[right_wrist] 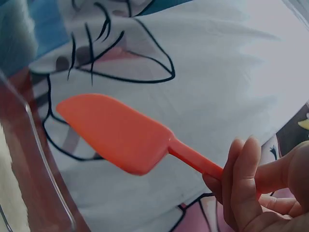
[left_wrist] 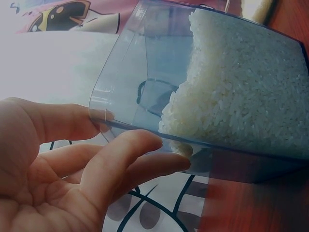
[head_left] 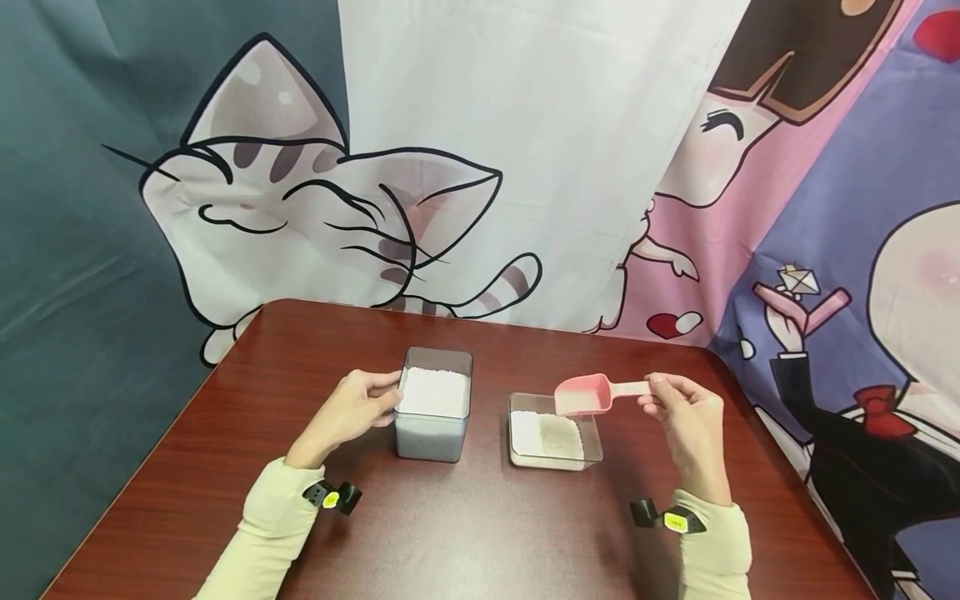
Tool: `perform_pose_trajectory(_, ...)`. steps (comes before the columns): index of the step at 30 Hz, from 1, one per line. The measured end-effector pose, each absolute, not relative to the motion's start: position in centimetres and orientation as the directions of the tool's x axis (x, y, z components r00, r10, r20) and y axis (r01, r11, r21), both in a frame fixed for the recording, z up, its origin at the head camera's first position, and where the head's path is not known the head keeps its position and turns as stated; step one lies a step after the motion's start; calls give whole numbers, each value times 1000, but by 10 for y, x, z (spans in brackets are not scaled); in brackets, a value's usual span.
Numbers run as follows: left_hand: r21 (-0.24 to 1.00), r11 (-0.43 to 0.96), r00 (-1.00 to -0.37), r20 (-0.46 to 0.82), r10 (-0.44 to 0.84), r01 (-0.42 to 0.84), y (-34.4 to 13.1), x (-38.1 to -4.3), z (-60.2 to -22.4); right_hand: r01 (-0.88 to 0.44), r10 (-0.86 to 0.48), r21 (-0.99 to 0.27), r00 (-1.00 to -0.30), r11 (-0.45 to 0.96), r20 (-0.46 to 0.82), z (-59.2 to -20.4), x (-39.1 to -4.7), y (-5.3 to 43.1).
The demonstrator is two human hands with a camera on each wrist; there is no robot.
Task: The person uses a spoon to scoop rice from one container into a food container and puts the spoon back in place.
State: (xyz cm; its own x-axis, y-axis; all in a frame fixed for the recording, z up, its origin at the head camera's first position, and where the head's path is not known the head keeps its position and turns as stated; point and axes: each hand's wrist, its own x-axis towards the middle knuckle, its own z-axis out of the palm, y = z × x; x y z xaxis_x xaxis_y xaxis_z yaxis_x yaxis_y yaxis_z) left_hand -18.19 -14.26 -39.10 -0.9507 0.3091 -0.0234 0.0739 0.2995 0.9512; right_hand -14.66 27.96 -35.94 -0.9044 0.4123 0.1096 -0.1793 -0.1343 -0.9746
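My left hand (head_left: pixel 358 410) grips the near-left wall of a tall, clear bluish container (head_left: pixel 429 442), fingertips at its rim and side. White rice (left_wrist: pixel 251 87) fills much of it, with a sloping surface in the left wrist view. My right hand (head_left: pixel 686 417) pinches the handle end of a pink-red scoop (head_left: pixel 588 393), which hangs over the back right of a shallow clear tray (head_left: pixel 553 461). In that tray lie white grains and a beige patch (head_left: pixel 561 435). The right wrist view shows the scoop (right_wrist: pixel 116 133) from its outside; its contents are hidden there.
Both containers stand on a reddish-brown wooden table (head_left: pixel 480 533), a gap between them. Behind the table hangs a cartoon-printed cloth (head_left: pixel 540 125). The table's right edge runs beyond my right hand.
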Motion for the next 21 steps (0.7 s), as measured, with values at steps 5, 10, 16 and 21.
perform_pose_trajectory(5,954,291,-950,-25,312,71,-143,-182,-391,-146,313,-938,-949,-315,42,-362,-149,283)
perform_pose_trajectory(10,953,294,-950,-23,310,73,-143,-182,-392,-112,277,-906,-961,-408,-6,-367,-154,284)
perform_pose_trajectory(16,952,298,-950,-25,313,74,-143,-182,-392,-86,245,-863,-968,-498,-45,-371,-158,286)
perform_pose_trajectory(21,952,296,-950,-20,310,76,-143,-183,-392,-81,213,-849,-976,-522,-38,-373,-158,284)
